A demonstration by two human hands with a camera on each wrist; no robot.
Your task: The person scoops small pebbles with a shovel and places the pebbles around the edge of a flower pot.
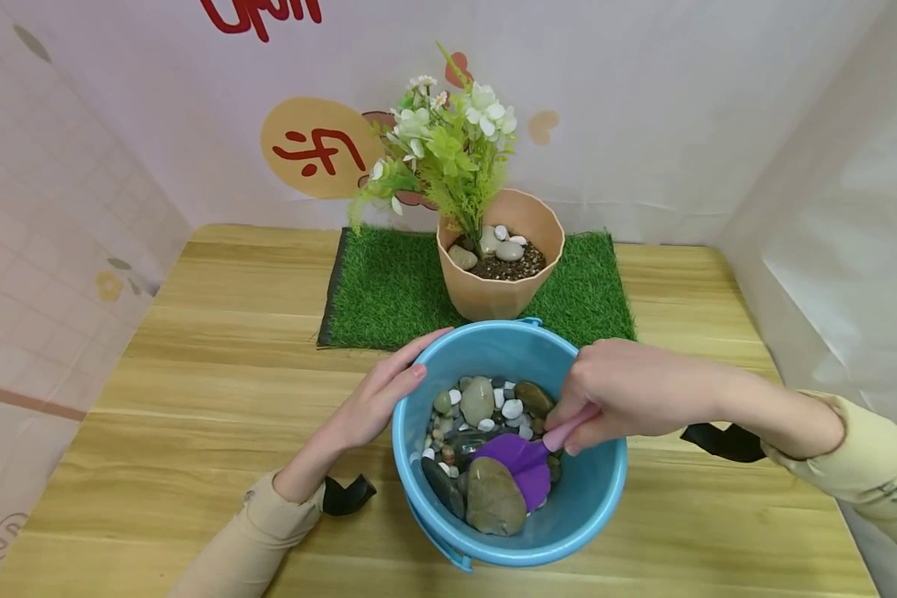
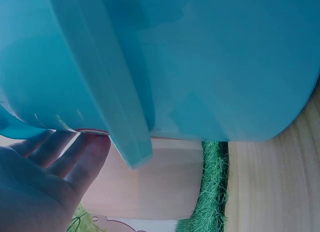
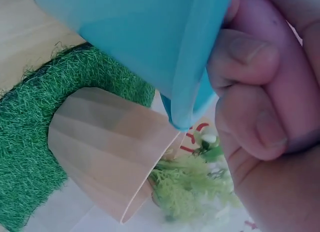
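A blue bucket (image 1: pixel 510 552) stands at the front of the table with stones and pebbles of several sizes inside. My right hand (image 1: pixel 628 390) reaches over its right rim and grips the pink handle of a toy shovel (image 1: pixel 519 465). The shovel's purple blade lies among the stones, partly behind a large brown stone (image 1: pixel 496 496). In the right wrist view, fingers (image 3: pixel 255 119) curl round the pink handle. With its fingers fairly straight, my left hand (image 1: pixel 377 399) rests against the bucket's left outer side near the rim, also seen in the left wrist view.
Behind the bucket, a peach flowerpot (image 1: pixel 486 295) holds soil, several stones and white flowers with green leaves (image 1: pixel 452 145). It stands on a green grass mat (image 1: pixel 384 286) on the wooden table (image 1: pixel 232 374). Printed cloth walls (image 1: pixel 628 108) border the back and sides.
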